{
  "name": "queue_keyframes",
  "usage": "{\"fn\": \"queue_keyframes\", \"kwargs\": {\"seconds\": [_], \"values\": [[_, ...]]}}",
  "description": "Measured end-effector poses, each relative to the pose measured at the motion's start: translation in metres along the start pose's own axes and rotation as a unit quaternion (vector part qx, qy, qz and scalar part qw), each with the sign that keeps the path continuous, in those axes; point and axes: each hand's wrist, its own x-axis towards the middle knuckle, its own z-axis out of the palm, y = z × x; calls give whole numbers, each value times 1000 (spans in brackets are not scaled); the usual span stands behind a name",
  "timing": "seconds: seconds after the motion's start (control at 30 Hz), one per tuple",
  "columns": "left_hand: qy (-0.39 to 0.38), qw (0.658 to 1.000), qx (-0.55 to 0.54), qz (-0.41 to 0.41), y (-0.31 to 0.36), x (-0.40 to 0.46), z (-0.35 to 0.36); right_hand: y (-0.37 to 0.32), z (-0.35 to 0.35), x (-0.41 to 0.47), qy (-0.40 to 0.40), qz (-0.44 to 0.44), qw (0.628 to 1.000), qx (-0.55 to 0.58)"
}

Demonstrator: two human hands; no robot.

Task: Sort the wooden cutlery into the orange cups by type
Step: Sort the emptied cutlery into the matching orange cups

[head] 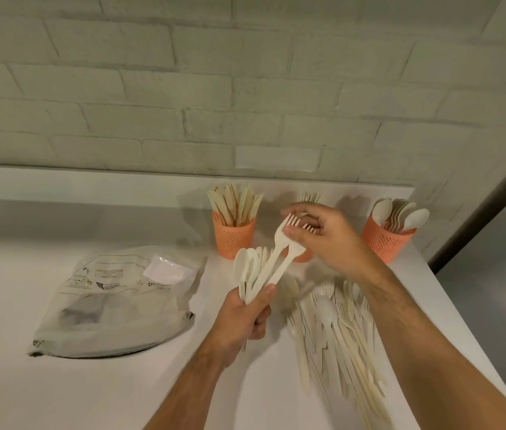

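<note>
The left hand (pixel 245 318) grips a fanned bundle of pale spoons and forks (pixel 253 274) above the bench's (pixel 59 392) middle, while the right hand (pixel 323 234) pinches two forks (pixel 279 252) near their tines. Three orange cups (pixel 234 238) stand along the back edge, and loose cutlery (pixel 335 330) lies near the right edge.

Two bare arms come up from the bottom. The left hand (pixel 242 318) and right hand (pixel 323 234) wear no gloves, rings or watch. No sleeves show. The forearms have fine hairs.
</note>
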Motion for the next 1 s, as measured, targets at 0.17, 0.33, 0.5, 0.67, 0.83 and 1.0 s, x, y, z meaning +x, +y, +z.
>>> {"fn": "queue_keyframes", "kwargs": {"seconds": [0.17, 0.33, 0.5, 0.67, 0.83, 1.0], "values": [[22, 999, -40, 17, 3, 2, 12, -4, -10, -1, -47, -9, 998, 35], [-9, 999, -42, 24, 3, 3, 11, 9, -9, -6, -20, 54, 992, 115], [-19, 995, -98, 6, 3, 4, 11, 18, -14, -9, -33, 69, 993, 92], [57, 994, -95, 24, 0, 3, 15, 21, -18, -14, 21, 84, 990, 113], [73, 995, -64, 21, -4, 3, 17, 25, -19, -16, 61, 79, 984, 145], [66, 996, -52, 36, -6, 3, 16, 28, -18, -13, 42, 106, 988, 106]]}}
